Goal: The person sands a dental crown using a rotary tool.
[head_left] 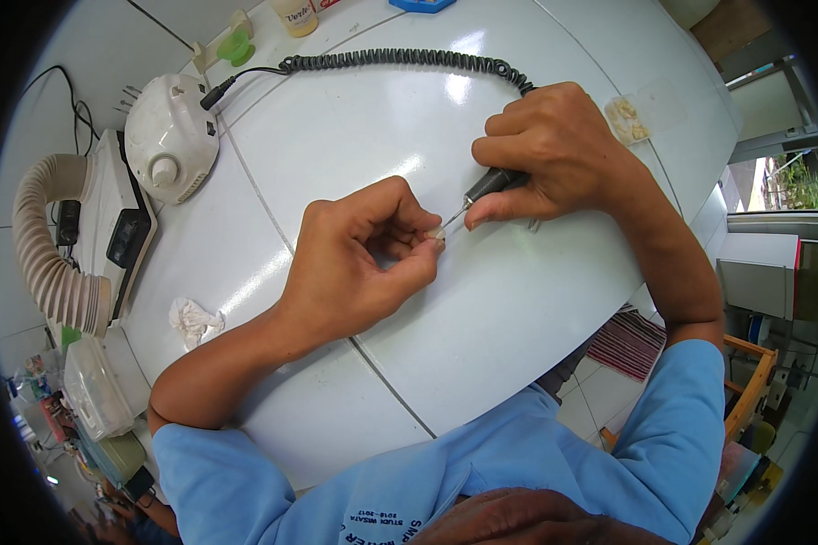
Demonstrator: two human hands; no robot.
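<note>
Over the white tiled table (491, 336), my left hand (350, 250) pinches a small whitish piece (438, 233) between thumb and fingertips. The piece is mostly covered by the fingers, so its exact kind cannot be made out. My right hand (554, 150) grips a black rotary handpiece (494, 184), slanted down to the left. Its thin metal bit (454, 216) reaches the whitish piece, at or very near its surface. Behind the right hand, a black coiled cord (391, 59) runs left to a white rounded control unit (168, 145) with a dial.
A beige corrugated hose (41, 236) curves from a white box-shaped machine (109, 227) at the left. Crumpled tissue (195, 320) lies beside my left forearm. A clear tub of pale pieces (627, 120) stands beyond my right wrist. At the back are a green cup (236, 47) and a jar (297, 16).
</note>
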